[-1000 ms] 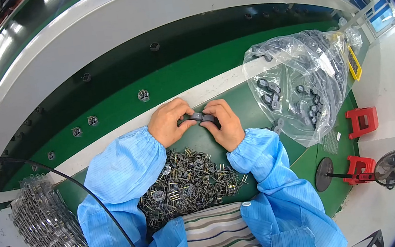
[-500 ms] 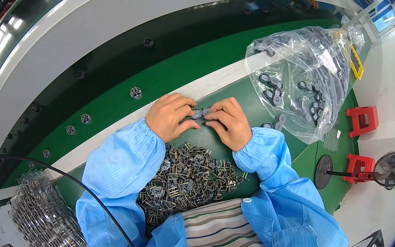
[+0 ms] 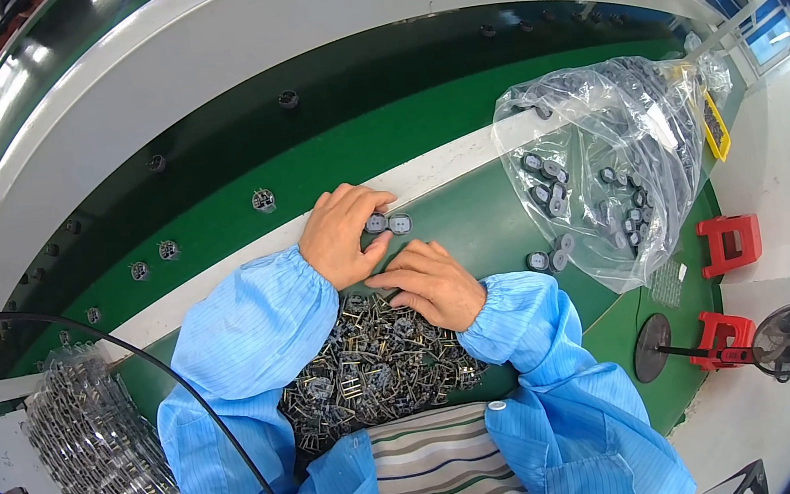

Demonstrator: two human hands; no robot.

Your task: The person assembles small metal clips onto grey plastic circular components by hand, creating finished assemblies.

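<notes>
My left hand [image 3: 345,238] is closed at the near side of the white strip, its thumb and fingers round a small dark grey plastic cap [image 3: 376,222]. A second cap of the same kind [image 3: 400,224] sits against it on the right. Lower and to the right, my right hand [image 3: 431,285] reaches over the far edge of a heap of small black parts with metal pins [image 3: 371,366]. Its fingers are bent with the thumb apart from the index finger, and nothing shows between them. The fingertips are at the heap, partly lost among the parts.
A clear plastic bag [image 3: 593,148] of grey caps lies at the right, with loose caps [image 3: 550,253] beside it. Past the white strip [image 3: 454,160], pinned parts [image 3: 263,200] stand on a green belt [image 3: 380,138]. Stacked clear trays [image 3: 99,440] stand left; a black cable [image 3: 181,373] crosses my left sleeve.
My right hand has left the grey caps and moved down and left to the heap. My left hand stays at the caps, which have shifted slightly left.
</notes>
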